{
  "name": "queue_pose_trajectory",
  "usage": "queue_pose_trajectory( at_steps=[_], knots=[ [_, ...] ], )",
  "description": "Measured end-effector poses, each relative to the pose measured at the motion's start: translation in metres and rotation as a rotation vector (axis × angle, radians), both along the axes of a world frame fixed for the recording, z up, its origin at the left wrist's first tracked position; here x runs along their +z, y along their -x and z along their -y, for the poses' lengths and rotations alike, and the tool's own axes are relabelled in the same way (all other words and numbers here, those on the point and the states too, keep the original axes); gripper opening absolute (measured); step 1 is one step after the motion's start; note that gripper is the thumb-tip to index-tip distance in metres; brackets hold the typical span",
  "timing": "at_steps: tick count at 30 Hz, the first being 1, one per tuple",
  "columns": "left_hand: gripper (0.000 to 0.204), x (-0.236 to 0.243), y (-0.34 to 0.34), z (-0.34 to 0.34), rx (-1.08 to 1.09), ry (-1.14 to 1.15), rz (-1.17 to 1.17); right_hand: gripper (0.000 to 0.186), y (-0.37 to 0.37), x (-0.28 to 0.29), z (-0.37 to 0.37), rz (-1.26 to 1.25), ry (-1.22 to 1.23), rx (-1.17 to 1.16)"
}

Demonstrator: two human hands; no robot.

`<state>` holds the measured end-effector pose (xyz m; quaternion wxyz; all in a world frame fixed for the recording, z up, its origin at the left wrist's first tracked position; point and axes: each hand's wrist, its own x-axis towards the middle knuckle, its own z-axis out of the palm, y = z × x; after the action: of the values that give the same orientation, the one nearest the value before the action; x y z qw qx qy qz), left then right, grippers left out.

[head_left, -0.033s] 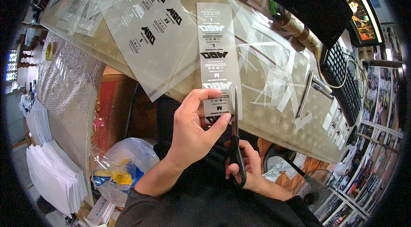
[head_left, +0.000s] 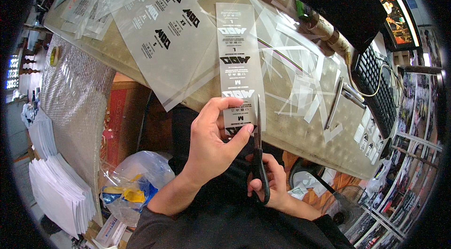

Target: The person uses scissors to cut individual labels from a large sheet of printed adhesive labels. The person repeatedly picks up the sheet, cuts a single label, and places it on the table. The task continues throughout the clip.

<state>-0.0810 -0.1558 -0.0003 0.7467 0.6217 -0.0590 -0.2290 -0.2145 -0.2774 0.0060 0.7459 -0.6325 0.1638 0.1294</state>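
Observation:
A long strip of translucent printed film (head_left: pixel 238 77) runs from the table toward me, bearing black and white printed marks. My left hand (head_left: pixel 213 138) pinches its near end between thumb and fingers. Black-handled scissors (head_left: pixel 258 164) are gripped in my right hand (head_left: pixel 272 181), their blades pointing away from me along the strip's right edge. The blades lie close to my left thumb tip. Whether the two blades are fully closed I cannot tell. Larger printed film sheets (head_left: pixel 159 47) lie on the table to the left of the strip.
Thin film offcuts (head_left: pixel 293 75) are scattered on the table (head_left: pixel 305 143) right of the strip. Farther right are a keyboard (head_left: pixel 376 84), a pen (head_left: pixel 352 96) and a monitor (head_left: pixel 399 14). Paper stacks (head_left: pixel 61 192) and a clear plastic bag (head_left: pixel 145 169) are at lower left.

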Motion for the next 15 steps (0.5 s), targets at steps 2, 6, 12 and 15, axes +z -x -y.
queue_pose_trajectory(
  at_steps=[2, 6, 12, 15],
  knots=[
    [0.039, -0.0005, 0.0003, 0.0001, 0.003, -0.007, 0.004, 0.062, -0.0001, 0.0021, -0.0003, -0.039, 0.019, 0.007],
    [0.039, 0.0005, 0.0005, 0.0007, 0.002, -0.017, -0.018, 0.064, 0.0006, 0.0031, -0.0034, -0.068, 0.027, -0.021],
    [0.039, 0.0018, 0.0002, 0.0002, -0.007, -0.030, -0.002, 0.066, 0.0015, 0.0000, -0.0010, -0.063, 0.034, -0.010],
    [0.040, -0.0015, 0.0047, -0.0002, -0.023, -0.018, 0.004, 0.055, -0.0042, 0.0022, -0.0026, -0.052, -0.066, -0.120]
  ],
)
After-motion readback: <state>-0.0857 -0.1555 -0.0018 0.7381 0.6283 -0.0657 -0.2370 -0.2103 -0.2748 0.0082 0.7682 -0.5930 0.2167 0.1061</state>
